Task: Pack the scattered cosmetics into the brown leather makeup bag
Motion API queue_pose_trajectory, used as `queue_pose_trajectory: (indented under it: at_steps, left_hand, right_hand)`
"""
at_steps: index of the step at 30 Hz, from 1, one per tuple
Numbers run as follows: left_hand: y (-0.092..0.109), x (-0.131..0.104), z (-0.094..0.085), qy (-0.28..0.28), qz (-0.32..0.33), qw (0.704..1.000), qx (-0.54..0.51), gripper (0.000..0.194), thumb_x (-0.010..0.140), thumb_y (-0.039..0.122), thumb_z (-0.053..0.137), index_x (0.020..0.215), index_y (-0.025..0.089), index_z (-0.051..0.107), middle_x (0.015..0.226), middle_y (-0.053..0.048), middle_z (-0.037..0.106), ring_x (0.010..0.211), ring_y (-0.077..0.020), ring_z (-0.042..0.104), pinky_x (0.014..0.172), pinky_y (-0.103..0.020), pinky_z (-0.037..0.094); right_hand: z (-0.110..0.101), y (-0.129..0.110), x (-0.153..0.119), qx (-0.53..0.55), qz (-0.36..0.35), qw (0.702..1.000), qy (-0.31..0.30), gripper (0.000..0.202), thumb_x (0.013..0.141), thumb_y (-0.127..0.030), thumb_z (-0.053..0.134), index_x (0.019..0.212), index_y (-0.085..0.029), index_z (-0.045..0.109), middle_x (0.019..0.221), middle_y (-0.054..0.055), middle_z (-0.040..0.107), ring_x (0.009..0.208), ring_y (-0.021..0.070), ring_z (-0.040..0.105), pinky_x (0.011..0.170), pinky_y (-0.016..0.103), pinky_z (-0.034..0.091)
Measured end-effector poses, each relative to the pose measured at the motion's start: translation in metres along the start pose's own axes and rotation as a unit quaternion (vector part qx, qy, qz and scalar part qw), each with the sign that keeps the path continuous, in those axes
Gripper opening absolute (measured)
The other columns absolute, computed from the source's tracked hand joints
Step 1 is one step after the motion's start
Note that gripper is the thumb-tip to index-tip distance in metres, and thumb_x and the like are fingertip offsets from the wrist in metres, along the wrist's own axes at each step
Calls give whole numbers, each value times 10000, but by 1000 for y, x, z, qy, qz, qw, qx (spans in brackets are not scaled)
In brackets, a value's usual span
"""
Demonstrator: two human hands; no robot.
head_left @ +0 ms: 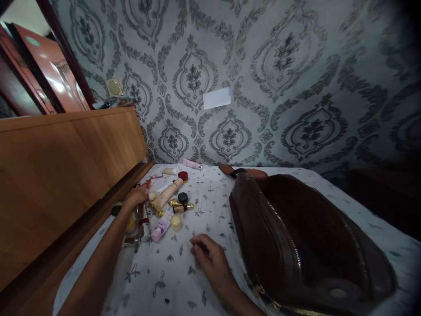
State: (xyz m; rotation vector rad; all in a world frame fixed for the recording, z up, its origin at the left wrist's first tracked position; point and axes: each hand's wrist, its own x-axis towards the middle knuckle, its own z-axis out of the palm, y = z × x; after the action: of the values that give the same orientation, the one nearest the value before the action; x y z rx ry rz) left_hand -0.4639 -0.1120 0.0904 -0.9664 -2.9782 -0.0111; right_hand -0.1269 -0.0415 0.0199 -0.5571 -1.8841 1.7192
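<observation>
My left hand (139, 193) reaches in among the cosmetics at the far left of the patterned sheet, beside an orange-red item (148, 183); its fingers are too small and dim to read. Low over the sheet, my right hand (208, 254) is loosely curled, its grip unclear. Between the hands lie a beige tube (169, 193), a pink tube (161, 228), a yellow-lidded jar (176, 221), a black-lidded jar (183, 197) and gold-capped items (156, 209). A silver and red bottle (143, 223) is by my left forearm. To the right, a brown bag (266, 232) gapes with its zipper undone.
A wooden board (75, 162) borders the bed on the left. Patterned wallpaper (194, 79) rises behind, with a white switch plate or paper (217, 98) on it. A pale pink tube (192, 164) and a brown strap (243, 171) lie near the wall.
</observation>
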Motion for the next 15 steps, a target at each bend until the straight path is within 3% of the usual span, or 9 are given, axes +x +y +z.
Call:
queue_pose_trajectory:
  at_steps: [4, 6, 8, 11, 15]
  left_hand:
    - [6, 8, 0, 30, 25, 999, -2, 472, 812, 319, 544, 1267, 193, 558, 1299, -209, 558, 1187, -409, 530, 889, -525, 454]
    - [21, 17, -3, 48, 69, 996, -15, 483, 820, 254, 564, 1299, 196, 532, 1309, -183, 555, 1228, -361, 510, 949, -488, 440]
    - [45, 30, -3, 58, 122, 990, -36, 462, 860, 251, 575, 1314, 196, 516, 1311, -141, 560, 1222, -292, 520, 991, -445, 436]
    - [89, 50, 3, 64, 177, 979, -72, 403, 917, 348, 574, 1280, 178, 532, 1306, -108, 558, 1151, -250, 563, 968, -476, 475]
    - [139, 71, 17, 65, 174, 976, -113, 393, 920, 364, 584, 1260, 171, 545, 1266, -103, 577, 1091, -239, 596, 913, -469, 520]
  right_hand:
    - [1, 1, -1, -21, -23, 999, -7, 227, 824, -317, 459, 887, -170, 620, 761, 55, 619, 646, 174, 576, 559, 266, 441]
    - [1, 1, -1, -32, -32, 999, -9, 220, 830, -295, 449, 883, -170, 621, 787, 64, 625, 702, 186, 599, 574, 265, 443]
    - [0, 1, -1, -45, -39, 998, -6, 214, 835, -275, 446, 882, -170, 627, 817, 70, 634, 760, 196, 614, 603, 266, 448]
    - [-1, 1, -1, -60, -46, 997, -2, 206, 830, -248, 450, 876, -171, 635, 805, 63, 639, 765, 193, 607, 623, 266, 442]
    - [0, 6, 0, -69, -59, 996, 12, 184, 798, -214, 467, 826, -171, 643, 763, 47, 628, 743, 186, 594, 642, 266, 435]
